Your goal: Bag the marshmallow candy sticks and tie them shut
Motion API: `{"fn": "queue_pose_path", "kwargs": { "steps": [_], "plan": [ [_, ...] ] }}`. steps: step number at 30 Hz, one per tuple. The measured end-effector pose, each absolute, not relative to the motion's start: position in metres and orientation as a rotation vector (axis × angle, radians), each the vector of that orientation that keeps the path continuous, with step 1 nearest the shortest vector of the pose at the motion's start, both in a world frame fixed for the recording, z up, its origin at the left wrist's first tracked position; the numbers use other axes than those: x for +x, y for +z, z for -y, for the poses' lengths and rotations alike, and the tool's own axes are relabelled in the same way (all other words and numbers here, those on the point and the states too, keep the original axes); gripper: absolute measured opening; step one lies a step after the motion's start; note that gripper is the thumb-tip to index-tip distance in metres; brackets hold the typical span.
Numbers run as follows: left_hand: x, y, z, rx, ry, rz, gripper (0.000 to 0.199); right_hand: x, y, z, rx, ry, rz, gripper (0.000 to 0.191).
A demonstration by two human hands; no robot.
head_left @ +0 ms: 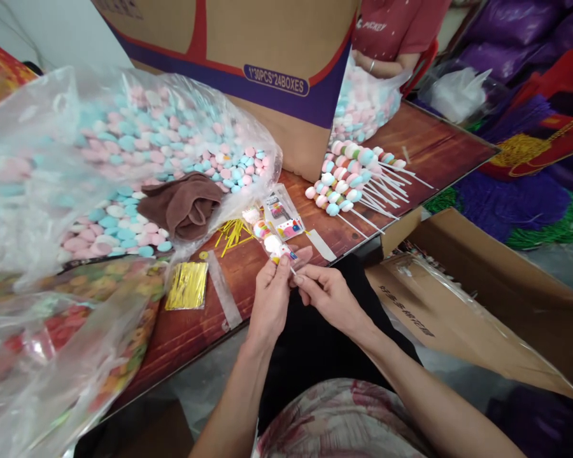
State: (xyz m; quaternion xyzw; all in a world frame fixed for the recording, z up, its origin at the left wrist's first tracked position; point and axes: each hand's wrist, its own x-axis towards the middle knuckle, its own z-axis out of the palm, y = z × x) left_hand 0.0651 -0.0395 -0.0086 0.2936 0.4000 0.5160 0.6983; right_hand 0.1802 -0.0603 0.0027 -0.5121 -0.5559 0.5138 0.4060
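Close together at the table's front edge, both my hands work on one marshmallow skewer (pixel 266 236) in a clear printed wrapper. My left hand (pixel 273 286) pinches the wrapper's lower end, just below the candies. White stick shows between the hands, and the fingers of my right hand (pixel 332 296) are closed around its lower part. Just beyond lie flat printed wrappers (pixel 284 216). Yellow twist ties (pixel 233 235) are scattered to the left of the skewer, and a packet of gold twist ties (pixel 187 286) lies nearer me.
A big clear bag of pastel marshmallows (pixel 172 137) with a brown cloth (pixel 181 207) covers the left. Unwrapped marshmallow skewers (pixel 348 175) are piled right of a tall carton (pixel 267 57). An open cardboard box (pixel 458 318) stands at lower right. Another person (pixel 396 32) sits across the table.
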Motion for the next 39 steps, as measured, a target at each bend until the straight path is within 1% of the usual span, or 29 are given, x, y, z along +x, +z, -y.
{"fn": "queue_pose_path", "kwargs": {
  "steps": [4,7,9,13,18,23,26,29,31,34,36,37,39],
  "plan": [
    [0.058,-0.008,0.042,0.818,1.108,-0.894,0.033,0.173,0.009,0.057,-1.255,1.288,1.367,0.039],
    [0.049,-0.003,0.043,0.774,1.067,-0.855,0.034,0.171,0.009,0.059,-1.225,1.307,1.365,0.039],
    [0.043,0.001,0.042,0.705,1.080,-0.818,0.035,0.170,0.006,0.060,-1.224,1.294,1.376,0.036],
    [0.040,0.005,0.039,0.575,1.215,-0.818,0.036,0.166,-0.002,0.063,-1.264,1.236,1.430,0.026],
    [0.044,0.005,0.038,0.529,1.212,-0.907,0.028,0.158,-0.006,0.066,-1.285,1.217,1.471,0.029],
    [0.045,0.006,0.043,0.566,1.245,-0.917,0.026,0.153,-0.002,0.065,-1.278,1.324,1.405,0.033],
    [0.042,0.004,0.048,0.585,1.283,-0.924,0.023,0.148,0.004,0.060,-1.236,1.439,1.249,0.021],
    [0.035,0.004,0.055,0.640,1.299,-0.922,0.027,0.138,0.012,0.054,-1.123,1.561,1.021,0.024],
    [0.027,0.005,0.059,0.656,1.300,-0.896,0.032,0.129,0.017,0.052,-1.045,1.666,0.855,0.030],
    [0.011,0.007,0.064,0.571,1.311,-0.862,0.034,0.115,0.021,0.053,-0.980,1.860,0.703,0.034],
    [0.003,0.006,0.066,0.483,1.328,-0.854,0.032,0.111,0.020,0.054,-1.005,1.943,0.795,0.034],
    [0.000,0.006,0.066,0.449,1.340,-0.847,0.032,0.111,0.019,0.054,-1.034,1.948,0.937,0.033],
    [-0.004,0.005,0.065,0.409,1.381,-0.826,0.034,0.118,0.015,0.053,-1.143,1.782,1.370,0.031]
  ]
}}
